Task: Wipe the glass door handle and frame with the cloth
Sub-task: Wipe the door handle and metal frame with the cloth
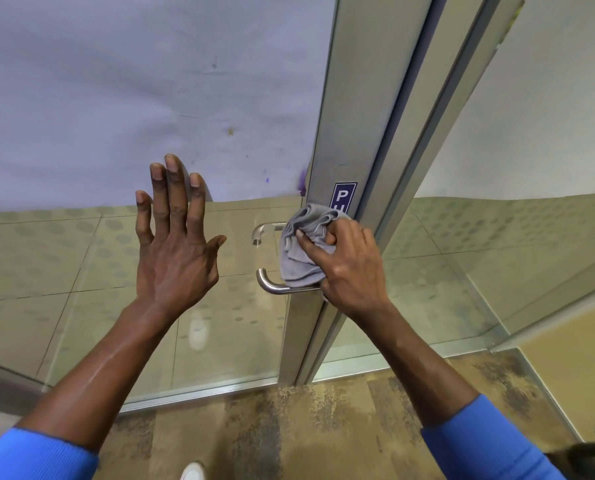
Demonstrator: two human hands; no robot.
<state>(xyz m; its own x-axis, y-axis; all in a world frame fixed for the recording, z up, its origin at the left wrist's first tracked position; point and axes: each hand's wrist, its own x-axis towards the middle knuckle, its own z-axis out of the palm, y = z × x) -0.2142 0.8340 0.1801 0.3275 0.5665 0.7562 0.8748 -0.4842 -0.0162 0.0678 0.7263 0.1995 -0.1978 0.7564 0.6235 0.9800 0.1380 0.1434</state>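
My right hand [349, 263] is closed around a crumpled grey cloth [301, 252] and presses it against the aluminium door frame [351, 126], just above the steel lever handle [272, 285]. The handle's curved end sticks out to the left below the cloth. A second handle [263, 232] shows through the glass on the far side. My left hand [173, 244] lies flat on the glass pane [81, 271], fingers spread, holding nothing. A blue sign [343, 195] on the frame is partly covered by the cloth.
The upper glass is frosted white [133, 81]; the lower part is clear with a dot pattern. A fixed glass panel and second metal post [462, 98] stand to the right. Worn brown flooring [306, 427] lies below, with a white shoe tip [193, 472].
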